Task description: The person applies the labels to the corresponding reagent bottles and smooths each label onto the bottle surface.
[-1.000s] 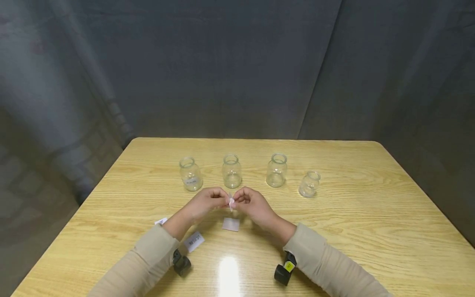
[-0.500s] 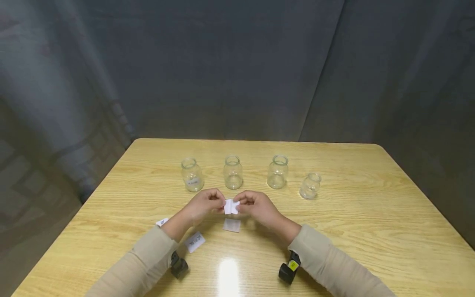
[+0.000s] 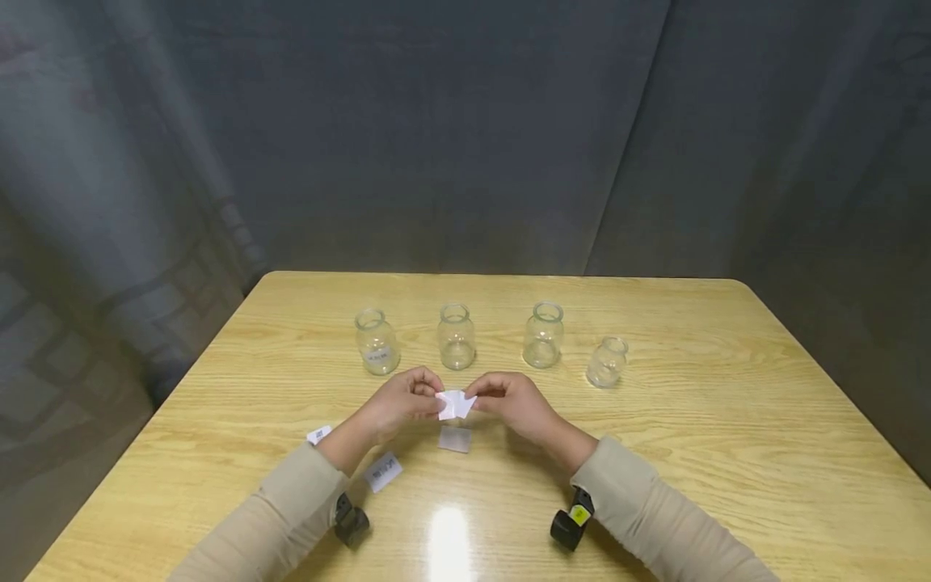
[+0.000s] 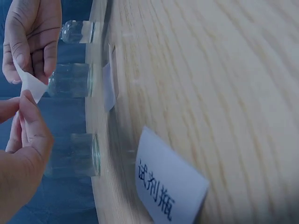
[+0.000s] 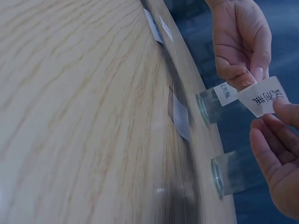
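My left hand (image 3: 400, 402) and right hand (image 3: 512, 406) pinch a small creased white paper (image 3: 452, 404) between thumbs and fingers, in front of the jars. In the right wrist view the paper label (image 5: 264, 96) shows black printed characters, gripped by the left hand (image 5: 241, 42) and the right hand (image 5: 282, 158). Just below the hands a pale square piece (image 3: 454, 439) lies on the table. A printed label (image 3: 383, 471) rests beside my left wrist, and another label (image 3: 318, 435) is partly hidden behind the left forearm.
A jar with a label on it (image 3: 377, 343) stands at the left. To its right are two unlabelled glass jars (image 3: 456, 338) (image 3: 543, 335) and a smaller jar (image 3: 607, 362). Behind the wooden table (image 3: 691, 364) hangs a dark curtain (image 3: 436, 137).
The paper, crumpled narrow between the fingertips a second ago, is now spread wider. My right hand has moved slightly to the right, away from the left hand.
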Demonstrator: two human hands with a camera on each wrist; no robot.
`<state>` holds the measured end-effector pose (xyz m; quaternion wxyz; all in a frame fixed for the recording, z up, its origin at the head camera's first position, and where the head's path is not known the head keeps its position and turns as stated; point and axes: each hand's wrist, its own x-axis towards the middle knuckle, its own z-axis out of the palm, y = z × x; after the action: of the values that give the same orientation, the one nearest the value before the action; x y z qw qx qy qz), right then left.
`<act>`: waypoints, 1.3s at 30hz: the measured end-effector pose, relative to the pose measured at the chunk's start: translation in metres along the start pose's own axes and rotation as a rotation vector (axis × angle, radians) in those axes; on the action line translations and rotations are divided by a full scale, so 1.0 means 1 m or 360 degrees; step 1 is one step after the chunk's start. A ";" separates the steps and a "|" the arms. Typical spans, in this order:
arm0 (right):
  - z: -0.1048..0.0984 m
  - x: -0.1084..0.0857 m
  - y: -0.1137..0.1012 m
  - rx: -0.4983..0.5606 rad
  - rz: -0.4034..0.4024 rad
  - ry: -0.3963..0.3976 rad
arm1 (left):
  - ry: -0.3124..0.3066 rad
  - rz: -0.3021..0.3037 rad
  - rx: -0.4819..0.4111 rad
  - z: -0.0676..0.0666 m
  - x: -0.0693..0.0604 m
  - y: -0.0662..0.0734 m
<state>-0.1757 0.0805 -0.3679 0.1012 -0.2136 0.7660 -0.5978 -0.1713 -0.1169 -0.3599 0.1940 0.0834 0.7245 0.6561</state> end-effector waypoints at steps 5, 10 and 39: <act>-0.003 0.001 0.000 0.0071 -0.0043 0.0012 | -0.0008 0.0002 0.0051 -0.001 -0.001 0.000; -0.006 0.001 0.000 0.0025 -0.0039 0.0027 | -0.0018 -0.0030 0.0095 -0.003 -0.002 -0.002; 0.000 0.009 -0.004 0.0087 0.0008 0.0055 | -0.0078 0.0103 0.0045 0.009 0.009 -0.004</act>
<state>-0.1827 0.0762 -0.3633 0.0952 -0.1985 0.7516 -0.6218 -0.1754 -0.1054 -0.3663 0.1892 0.1254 0.7257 0.6495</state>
